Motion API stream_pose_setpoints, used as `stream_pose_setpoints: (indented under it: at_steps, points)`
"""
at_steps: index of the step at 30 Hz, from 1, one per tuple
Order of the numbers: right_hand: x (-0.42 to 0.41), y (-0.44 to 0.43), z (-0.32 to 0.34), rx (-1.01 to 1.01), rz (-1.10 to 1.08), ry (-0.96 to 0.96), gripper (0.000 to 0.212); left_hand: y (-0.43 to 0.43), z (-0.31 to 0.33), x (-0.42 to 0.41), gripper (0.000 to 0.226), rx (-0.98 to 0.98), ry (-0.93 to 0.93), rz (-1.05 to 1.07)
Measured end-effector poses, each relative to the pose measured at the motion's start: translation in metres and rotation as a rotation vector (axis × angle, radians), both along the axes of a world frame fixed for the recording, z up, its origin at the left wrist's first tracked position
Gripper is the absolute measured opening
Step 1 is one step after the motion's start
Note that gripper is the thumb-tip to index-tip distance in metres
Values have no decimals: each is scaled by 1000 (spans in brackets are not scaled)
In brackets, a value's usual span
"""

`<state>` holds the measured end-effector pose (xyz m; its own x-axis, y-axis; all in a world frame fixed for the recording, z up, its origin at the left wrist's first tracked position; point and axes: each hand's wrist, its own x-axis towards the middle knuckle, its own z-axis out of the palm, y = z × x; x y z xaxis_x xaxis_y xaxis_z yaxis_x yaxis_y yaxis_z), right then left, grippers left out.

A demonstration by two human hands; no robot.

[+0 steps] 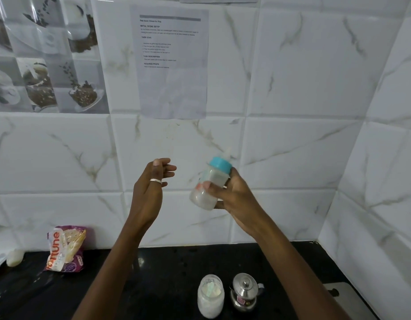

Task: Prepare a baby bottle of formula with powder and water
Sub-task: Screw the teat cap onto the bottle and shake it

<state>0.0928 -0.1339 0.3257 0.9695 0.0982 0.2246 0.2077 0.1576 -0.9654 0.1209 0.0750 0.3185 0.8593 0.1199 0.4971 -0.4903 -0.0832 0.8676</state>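
The right hand (234, 197) is raised well above the dark surface (165, 273), in front of the tiled wall (303, 146). Its fingers (214, 188) are curled round a baby bottle (203, 195) and grip it at mid-body. The bottle is tilted, with its blue cap (220, 165) up and to the right. The contents appear milky white.

The left hand (149, 192) is raised to the left of the bottle and apart from it. It holds nothing, its fingers are loosely extended, and one finger carries a ring (156, 180).

On the near surface, below the right forearm, a jar (210, 296) of white powder stands just left of a lidded steel pot (244, 294). A printed packet (66, 248) lies at far left against the wall. A printed sheet of paper (172, 63) is fixed to the wall above.
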Motion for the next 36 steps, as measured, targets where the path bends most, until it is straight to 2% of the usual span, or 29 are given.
stream_pose_setpoints:
  at_steps: [3,4,7,9,11,12,15,16,17,20,21,24,25,26,28,29,30,33,34,36]
  points:
    - [2,-5,6,337,-93,-29,70,-1,-2,-1,52,10,6,-9]
    - [3,-6,8,352,-119,-28,65,0,-2,-1,51,15,9,-7]
    - [0,-3,-4,17,-54,36,55,3,-4,-1,49,17,11,3]
    - [-2,-1,-6,40,-41,42,56,1,-4,0,50,19,10,1]
    - [-1,-3,-4,251,-104,20,62,-1,-4,-1,50,24,9,-7]
    - [0,-3,-3,262,-116,12,61,-1,-3,-1,50,22,12,-8]
    - [-2,-2,-6,-61,6,48,51,0,0,1,49,4,14,-5]
    - [-1,-3,-8,-86,29,54,52,0,2,2,48,1,13,-4]
    - [-3,-4,-6,-46,16,48,55,-1,3,2,48,-1,13,-7]
    - [3,-8,1,265,-121,10,62,-1,4,1,49,5,11,-12]
    - [3,-7,2,249,-131,3,62,0,4,1,49,5,9,-9]
    - [1,-7,-8,-42,-20,78,57,1,5,3,52,-8,6,-4]
    - [1,-9,-10,-64,-11,80,56,1,5,3,52,-11,6,-4]
    - [2,-12,-8,-19,-31,71,57,1,6,3,51,-12,6,-6]
    - [4,-18,-1,282,-96,43,64,1,6,3,49,-11,3,-10]
    - [5,-19,1,362,-104,22,68,2,6,3,48,-8,1,-8]
    - [5,-19,2,353,-98,19,71,3,6,3,47,-7,0,-6]
    - [1,-13,-3,31,-2,53,69,3,8,5,49,-9,-5,-1]
    - [1,-13,-4,29,-6,38,68,2,8,5,49,-9,-6,-6]
    - [3,-16,3,249,-79,3,63,-1,7,5,50,-1,-8,-16]
